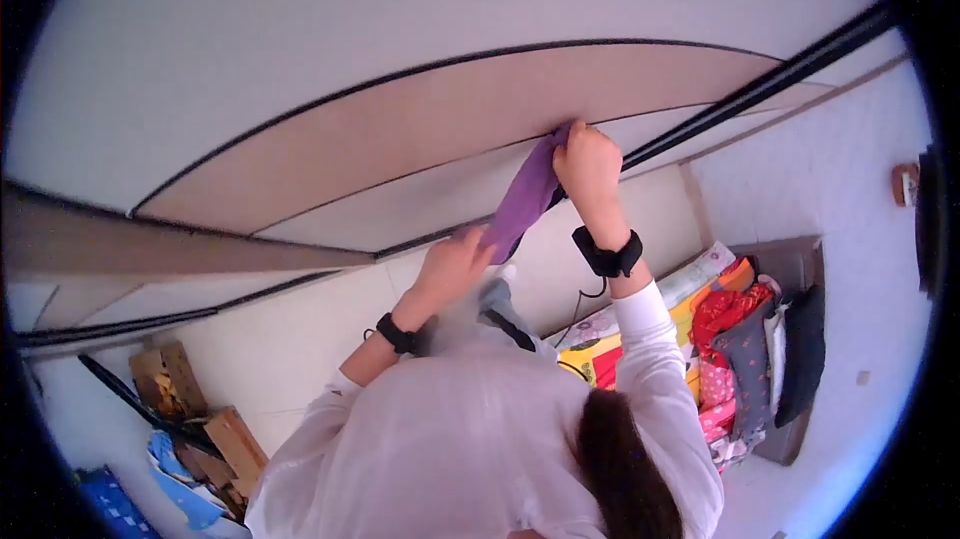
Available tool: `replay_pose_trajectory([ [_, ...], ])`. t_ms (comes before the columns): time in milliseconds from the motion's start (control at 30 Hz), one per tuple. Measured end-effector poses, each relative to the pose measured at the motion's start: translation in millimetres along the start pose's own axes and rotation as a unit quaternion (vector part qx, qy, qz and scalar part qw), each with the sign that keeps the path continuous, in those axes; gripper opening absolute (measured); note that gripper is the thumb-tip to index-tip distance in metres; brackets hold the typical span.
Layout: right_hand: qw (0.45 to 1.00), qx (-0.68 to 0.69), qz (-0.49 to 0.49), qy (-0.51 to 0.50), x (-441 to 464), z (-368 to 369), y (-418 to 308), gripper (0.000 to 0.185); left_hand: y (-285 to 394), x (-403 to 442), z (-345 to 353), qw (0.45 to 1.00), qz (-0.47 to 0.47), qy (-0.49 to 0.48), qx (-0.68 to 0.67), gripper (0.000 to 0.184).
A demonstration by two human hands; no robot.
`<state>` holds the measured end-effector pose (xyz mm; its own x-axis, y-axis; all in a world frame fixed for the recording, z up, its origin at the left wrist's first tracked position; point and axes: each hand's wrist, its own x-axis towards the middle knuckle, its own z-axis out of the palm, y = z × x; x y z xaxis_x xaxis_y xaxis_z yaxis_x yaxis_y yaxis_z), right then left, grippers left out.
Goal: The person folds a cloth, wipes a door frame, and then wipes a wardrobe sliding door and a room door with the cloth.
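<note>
A purple cloth [526,194] stretches slantwise between my two hands, in front of the pale panelled surface. My right hand [588,167] is closed in a fist around its upper end, close to the beige panel. Lower and to the left, my left hand [452,274] has its fingers closed on the cloth's other end. Part of the cloth is folded, and a darker edge shows along its underside. A black band [608,253] circles my right wrist, and a similar band [397,332] is on my left wrist.
The large white and beige panelled surface [450,129] curves across the view ahead. At the right, a bed [806,269] holds bright folded bedding [735,329]. Cardboard boxes [236,447] stand on the floor at lower left. A thin black cable [580,297] hangs below my right wrist.
</note>
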<state>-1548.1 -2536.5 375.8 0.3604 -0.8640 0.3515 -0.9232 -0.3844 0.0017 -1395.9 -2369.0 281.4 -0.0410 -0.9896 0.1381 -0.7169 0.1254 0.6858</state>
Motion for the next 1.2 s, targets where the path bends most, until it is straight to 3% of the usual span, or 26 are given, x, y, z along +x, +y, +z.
replay_pose_trajectory([
  [233,0.978,0.126,-0.162,0.041,-29,-4,-116,0.025,-63,-94,-43,0.995,-0.079,0.039,0.051,0.031],
  [533,0.924,0.264,-0.275,0.028,-69,0,-282,0.023,-93,-216,-80,0.943,-0.268,0.177,0.093,0.022],
  [733,0.866,0.391,-0.312,-0.015,-80,14,-304,0.033,-79,-250,-77,0.878,-0.335,0.331,0.081,0.018],
  [833,0.806,0.508,-0.303,-0.022,-65,-25,-296,0.037,-66,-239,-103,0.78,-0.326,0.534,0.016,0.022],
  [967,0.755,0.586,-0.294,-0.004,-43,-97,-300,0.037,-60,-195,-174,0.728,-0.195,0.653,0.078,0.036],
  [1067,0.747,0.587,-0.311,-0.02,-29,-121,-294,0.036,-26,-144,-229,0.744,-0.096,0.635,0.184,0.04],
  [1200,0.796,0.514,-0.317,-0.052,-29,-104,-301,0.032,-18,-95,-247,0.738,-0.071,0.649,0.17,0.044],
])
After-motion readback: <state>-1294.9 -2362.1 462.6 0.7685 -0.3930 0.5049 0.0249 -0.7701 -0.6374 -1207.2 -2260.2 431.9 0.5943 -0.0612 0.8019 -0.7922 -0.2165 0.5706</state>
